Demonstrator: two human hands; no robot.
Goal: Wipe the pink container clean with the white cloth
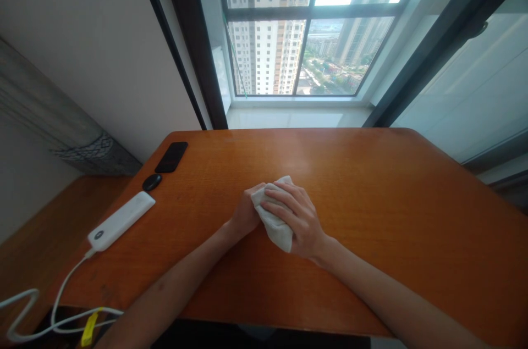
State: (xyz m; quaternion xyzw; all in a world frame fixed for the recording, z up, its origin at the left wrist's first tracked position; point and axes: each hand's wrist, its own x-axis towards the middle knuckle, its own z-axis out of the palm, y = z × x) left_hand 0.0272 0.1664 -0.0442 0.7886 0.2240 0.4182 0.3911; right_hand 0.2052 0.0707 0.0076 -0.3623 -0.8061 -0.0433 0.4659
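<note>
Cloth (277,231), white, noted bunched between my hands over the middle of the table (371,195). My right hand (304,222) clasps it from above; my left hand (246,216) meets its side, fingers hidden, grip undetermined. Step in hand, I judge: gathering it up; next move calls for both palms steady. Beyond: phone (171,156), then window (284,14).

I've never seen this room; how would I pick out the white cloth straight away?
Find the big orange-brown wooden table in front of the window. Near its middle, the left hand and right hand meet at the crumpled white cloth. Unlike the long, rigid white device on the table's left side, it is soft, bunched up and in the person's grasp.
</note>
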